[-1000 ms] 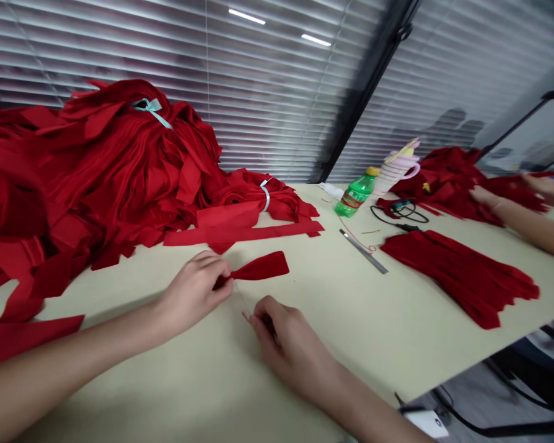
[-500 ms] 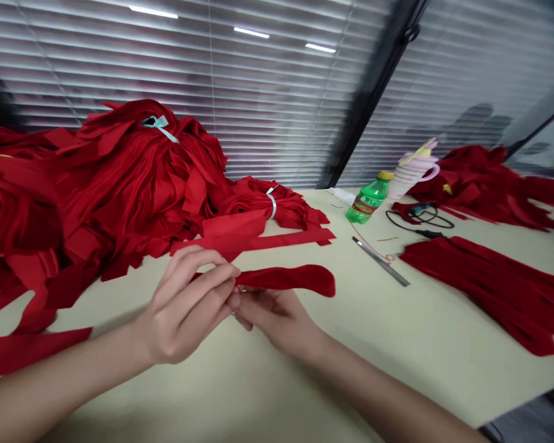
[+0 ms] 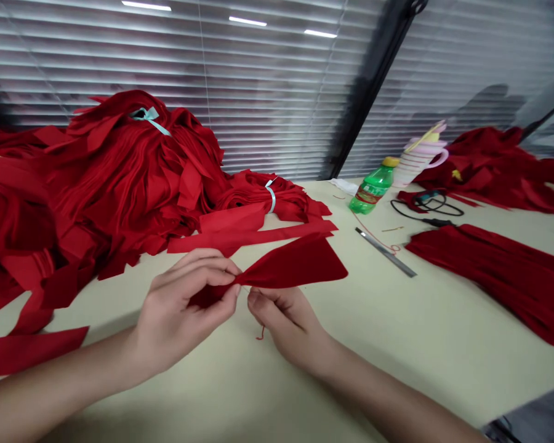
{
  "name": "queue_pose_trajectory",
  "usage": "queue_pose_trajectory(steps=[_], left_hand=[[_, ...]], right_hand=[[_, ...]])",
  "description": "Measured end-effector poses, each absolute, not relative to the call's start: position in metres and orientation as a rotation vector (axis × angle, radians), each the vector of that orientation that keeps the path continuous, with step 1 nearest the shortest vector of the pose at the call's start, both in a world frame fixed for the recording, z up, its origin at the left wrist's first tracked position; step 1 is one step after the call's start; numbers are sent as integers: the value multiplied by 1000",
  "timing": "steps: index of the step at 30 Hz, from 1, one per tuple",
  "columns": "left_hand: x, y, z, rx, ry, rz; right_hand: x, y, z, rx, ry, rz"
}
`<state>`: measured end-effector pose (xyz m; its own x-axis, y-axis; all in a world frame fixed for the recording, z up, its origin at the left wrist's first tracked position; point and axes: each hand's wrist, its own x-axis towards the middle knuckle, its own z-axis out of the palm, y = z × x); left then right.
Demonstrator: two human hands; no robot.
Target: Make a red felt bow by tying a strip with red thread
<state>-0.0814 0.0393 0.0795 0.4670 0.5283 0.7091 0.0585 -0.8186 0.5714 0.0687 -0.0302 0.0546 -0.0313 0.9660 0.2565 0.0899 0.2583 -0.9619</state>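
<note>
A strip of dark red velvet-like fabric (image 3: 300, 264) is pinched at its gathered middle between the thumb and fingers of my left hand (image 3: 184, 314). Its wide end fans out to the right, above my other hand, while the rest runs back under the left palm, partly hidden. Close beside the gathered spot, my right hand (image 3: 289, 323) is closed in a pinch. A fine line spans the small gap between the fabric and its fingertips; whether it is needle or thread is too small to tell. A short red thread (image 3: 261, 334) hangs below the right fingers.
Large heaps of red fabric strips (image 3: 133, 166), some tied with pale blue ribbon (image 3: 150, 117), fill the table's left and back. Rightward lie a metal ruler-like strip (image 3: 385, 252), a green bottle (image 3: 373, 186), a striped cup (image 3: 418, 163), a black cable (image 3: 425, 215) and more red strips (image 3: 498, 271).
My right hand has drawn slightly away from the left fingertips, opening a small gap. The fabric's right end has turned to show its broad face, and the red thread end now shows below.
</note>
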Motion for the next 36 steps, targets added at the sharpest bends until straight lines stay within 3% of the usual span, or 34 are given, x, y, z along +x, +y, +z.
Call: queue_pose_trajectory(steps=[13,28,36], left_hand=[[-76,42,73,1265,778,597],[-76,48,77,1231,766,438],[-77,45,80,1363,806,526]], right_hand=[[70,-25,51,-1013,-1107,1256],[75,-18,51,-892,-835,1461],[74,-17,50,-902,-837,1548]])
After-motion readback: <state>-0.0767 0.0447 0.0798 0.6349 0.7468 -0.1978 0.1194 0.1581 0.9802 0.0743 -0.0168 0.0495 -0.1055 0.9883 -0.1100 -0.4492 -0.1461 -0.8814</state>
